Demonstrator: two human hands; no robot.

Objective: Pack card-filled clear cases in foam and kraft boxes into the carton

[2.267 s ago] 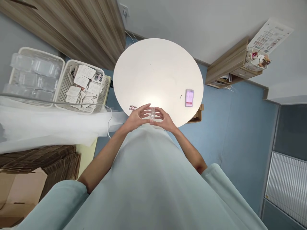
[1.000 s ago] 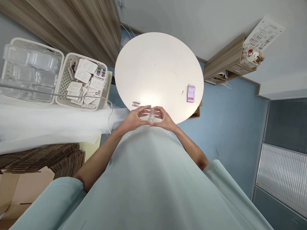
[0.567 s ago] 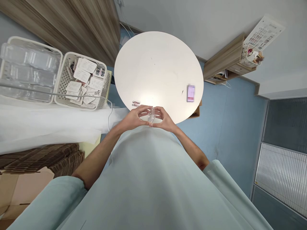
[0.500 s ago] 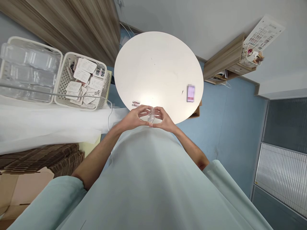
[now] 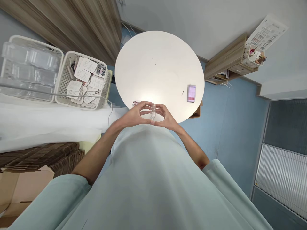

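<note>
A small clear plastic case [image 5: 153, 112] stands on edge between my two hands, over the near rim of the round white table [image 5: 153, 57]. My left hand [image 5: 136, 114] grips its left side, fingers curved over the top and thumb below. From the other side my right hand [image 5: 167, 116] holds it in the same way, and the two thumbs meet at the bottom. Just beyond my left hand lies a small card of dark red pieces [image 5: 135, 102], partly covered by the fingers.
A phone-like blurred purple rectangle [image 5: 191, 93] lies on the table's right. To the left stand a basket of clear plastic boxes [image 5: 35, 46] and a basket of cards [image 5: 62, 80], with a cable [image 5: 83, 96] across them. Flattened cardboard [image 5: 43, 156] is stacked at lower left.
Both hands have risen slightly with the clear case, which now looks straighter and narrower. My left hand covers more of the small card. The view has shifted a little.
</note>
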